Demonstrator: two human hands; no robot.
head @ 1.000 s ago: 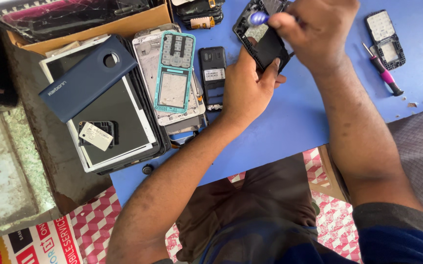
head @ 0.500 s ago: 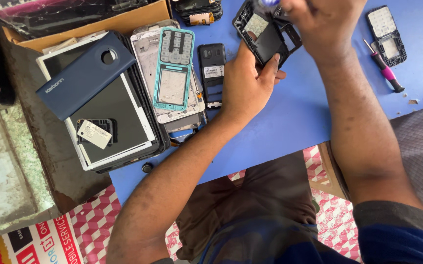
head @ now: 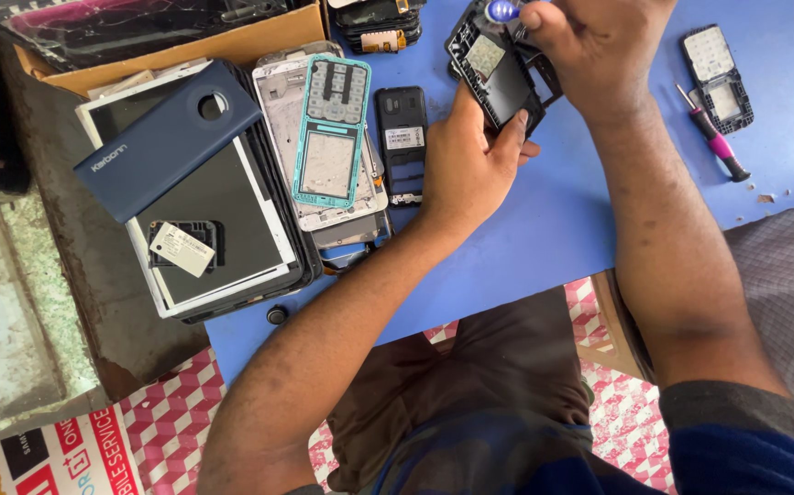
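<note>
**Operator:** Fingers (head: 507, 137) of the left hand (head: 466, 170) are what I see nearest: curled shut around the lower edge of the black phone frame (head: 498, 78), thumb pressed on its face at about 1 o'clock from the palm. I read that as a firm grip, with the frame tilted up off the blue table (head: 553, 238).

**Observer:** And the other hand?

**Operator:** My right hand (head: 589, 46) sits farther out, at 2 o'clock from the left one, fingers pinched closed on a screwdriver whose blue cap (head: 501, 10) pokes out at the frame's top edge. I cannot see the tip; the hand hides it.

**Observer:** What worries you?

**Operator:** The frame is held at one end only, so I judge that hard downward pressure from the driver could twist it out of the grip or let the tip skid across the small board inside. A loosened screw could also roll off among the crumbs at 3 o'clock and be lost.

**Observer:** Anything crowding you?

**Operator:** A black phone back (head: 401, 142) lies just beside my left wrist at 9 o'clock, touching it or nearly so. Beyond it, a teal keypad frame (head: 328, 133) rests on a white chassis. A pink-handled screwdriver (head: 713, 145) and a keypad panel (head: 718, 78) lie well apart at 3 o'clock.
</note>
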